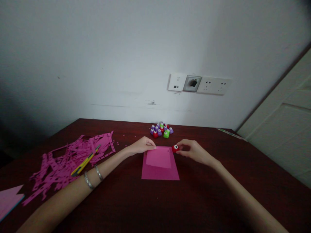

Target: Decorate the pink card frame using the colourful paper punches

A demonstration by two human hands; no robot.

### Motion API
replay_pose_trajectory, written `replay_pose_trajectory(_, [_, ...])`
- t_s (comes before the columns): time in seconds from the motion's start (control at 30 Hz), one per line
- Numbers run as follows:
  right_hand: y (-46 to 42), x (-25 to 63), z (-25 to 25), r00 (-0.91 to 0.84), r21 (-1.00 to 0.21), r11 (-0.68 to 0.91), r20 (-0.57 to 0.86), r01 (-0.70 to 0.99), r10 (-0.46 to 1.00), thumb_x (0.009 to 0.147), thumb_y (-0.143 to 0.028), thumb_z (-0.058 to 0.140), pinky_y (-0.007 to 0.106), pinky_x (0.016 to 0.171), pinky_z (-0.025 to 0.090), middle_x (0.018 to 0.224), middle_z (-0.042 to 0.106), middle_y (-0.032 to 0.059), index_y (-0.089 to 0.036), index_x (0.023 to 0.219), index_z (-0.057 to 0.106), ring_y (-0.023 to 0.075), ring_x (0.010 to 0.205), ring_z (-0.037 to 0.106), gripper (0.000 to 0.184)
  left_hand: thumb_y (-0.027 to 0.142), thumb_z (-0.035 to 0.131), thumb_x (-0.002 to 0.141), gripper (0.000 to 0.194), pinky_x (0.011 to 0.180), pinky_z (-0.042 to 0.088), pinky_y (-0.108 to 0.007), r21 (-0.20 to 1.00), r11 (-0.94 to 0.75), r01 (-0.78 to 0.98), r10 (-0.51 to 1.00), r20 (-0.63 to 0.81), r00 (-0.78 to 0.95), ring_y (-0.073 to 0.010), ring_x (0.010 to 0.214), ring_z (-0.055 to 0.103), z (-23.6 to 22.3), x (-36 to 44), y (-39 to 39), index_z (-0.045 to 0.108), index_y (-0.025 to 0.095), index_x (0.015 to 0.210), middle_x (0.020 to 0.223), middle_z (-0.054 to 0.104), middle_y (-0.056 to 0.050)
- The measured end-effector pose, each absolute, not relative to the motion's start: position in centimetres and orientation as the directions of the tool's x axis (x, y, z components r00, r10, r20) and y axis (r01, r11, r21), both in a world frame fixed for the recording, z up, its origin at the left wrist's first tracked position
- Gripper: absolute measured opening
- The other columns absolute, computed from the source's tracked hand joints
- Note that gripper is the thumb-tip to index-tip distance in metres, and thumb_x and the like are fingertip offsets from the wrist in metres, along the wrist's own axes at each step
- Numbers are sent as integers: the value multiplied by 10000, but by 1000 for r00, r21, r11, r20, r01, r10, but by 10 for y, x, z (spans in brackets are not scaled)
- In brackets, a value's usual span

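Observation:
Close to the top edge of a pink sheet of paper point(160, 173), my left hand point(143, 145) is closed, pinching the upper left corner of a lighter pink, smaller piece of paper point(158, 157) that lies over it. Between the thumb and fingers of my right hand point(193, 151) is a small red craft punch point(175, 148) with a white and black top. The punch is at the paper's upper right corner; whether the paper sits in its slot I cannot tell. A small dark mark shows near that corner.
Behind the paper stands a cluster of purple, red and green craft punches point(159, 131). Left lie tangled pink paper scraps point(65, 158) with a yellow utility knife point(85, 161) on top. Paper sheets point(9, 200) rest at the left edge. A wall with sockets point(213, 85) borders the table.

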State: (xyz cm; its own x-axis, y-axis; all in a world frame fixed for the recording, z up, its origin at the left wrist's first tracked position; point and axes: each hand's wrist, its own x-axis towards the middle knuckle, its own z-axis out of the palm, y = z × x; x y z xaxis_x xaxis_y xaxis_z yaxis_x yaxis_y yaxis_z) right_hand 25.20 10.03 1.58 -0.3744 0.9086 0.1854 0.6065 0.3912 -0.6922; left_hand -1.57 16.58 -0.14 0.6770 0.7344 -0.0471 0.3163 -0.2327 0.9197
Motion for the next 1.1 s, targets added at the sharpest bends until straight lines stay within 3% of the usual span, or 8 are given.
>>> replay_pose_trajectory(0.2, [106, 271, 10, -304, -718, 288, 111, 634, 946, 718, -330, 633, 312, 729, 490, 868, 655, 47, -171, 921, 659, 168, 780, 600, 259, 345, 608, 719, 233, 512, 359, -204, 919, -216, 331, 720, -80, 690, -81, 526, 486, -4, -16, 165, 667, 124, 758, 626, 616, -13])
replay_pose_trajectory(0.37, [111, 286, 0, -237, -722, 185, 30, 666, 971, 701, -371, 635, 247, 539, 470, 832, 650, 53, -159, 938, 661, 159, 707, 587, 319, 400, 569, 739, 289, 403, 285, -196, 901, -224, 372, 707, -113, 698, -58, 400, 394, -10, -14, 162, 653, 128, 790, 546, 542, 23])
replay_pose_trajectory(0.5, [114, 295, -9, -224, -722, 128, -38, 679, 974, 699, -387, 636, 220, 459, 439, 814, 636, 55, -156, 956, 655, 145, 653, 562, 345, 334, 574, 734, 229, 485, 354, -206, 873, -325, 364, 711, -28, 703, -80, 488, 466, -16, -10, 161, 657, 120, 746, 583, 577, 0])
replay_pose_trajectory(0.63, [116, 299, -13, -242, -702, 155, -26, 696, 970, 708, -396, 628, 226, 476, 436, 790, 630, 49, -168, 937, 664, 149, 657, 559, 326, 277, 587, 719, 165, 608, 397, -232, 757, -502, 418, 713, 89, 695, -124, 645, 546, -19, -8, 159, 669, 135, 726, 700, 637, -34])
replay_pose_trajectory(0.73, [115, 299, -14, -247, -684, 181, 1, 707, 969, 711, -387, 625, 238, 507, 438, 790, 627, 46, -169, 924, 667, 145, 652, 557, 308, 271, 597, 715, 145, 592, 386, -232, 659, -580, 479, 711, 123, 693, -122, 629, 531, -21, -7, 158, 661, 142, 699, 695, 615, -30])
replay_pose_trajectory(1.0, [118, 301, -15, -254, -662, 208, 29, 720, 967, 675, -344, 653, 272, 638, 456, 809, 611, 40, -167, 925, 655, 152, 715, 546, 306, 294, 643, 687, 145, 586, 384, -234, 544, -609, 578, 744, 137, 654, -121, 645, 507, -21, -6, 156, 632, 155, 723, 744, 557, -22])
replay_pose_trajectory(1.1, [118, 305, -15, -240, -723, 140, -36, 676, 970, 657, -349, 662, 245, 555, 453, 850, 606, 51, -172, 1010, 608, 154, 711, 548, 398, 300, 643, 685, 146, 591, 388, -237, 528, -607, 594, 750, 135, 647, -125, 659, 510, -21, -6, 155, 628, 162, 730, 754, 549, -17])
